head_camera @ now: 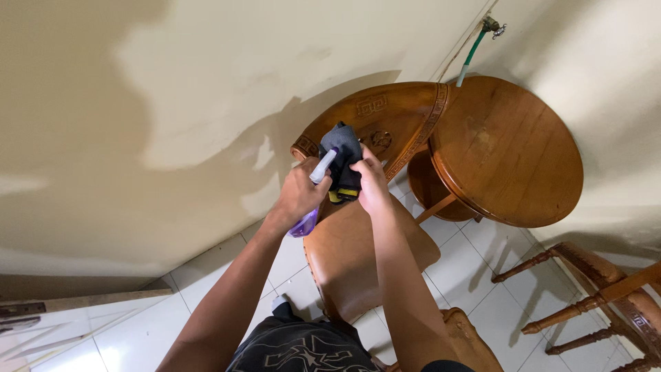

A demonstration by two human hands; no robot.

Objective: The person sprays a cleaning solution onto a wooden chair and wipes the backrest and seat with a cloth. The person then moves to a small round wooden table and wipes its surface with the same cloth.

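My left hand (300, 189) grips a purple spray bottle (305, 222) with a white nozzle (322, 167) aimed at a dark grey cloth. My right hand (372, 184) holds that cloth (342, 153), which has a yellow edge, bunched against the carved wooden chair back (385, 117). Both hands hover over the chair's tan padded seat (358, 255).
A round wooden side table (509, 151) with a lower shelf stands right of the chair, in the wall corner. A green hose and tap (475, 45) hang on the wall above. Another wooden chair (606, 296) sits at the right edge. White tiled floor (475, 275) lies below.
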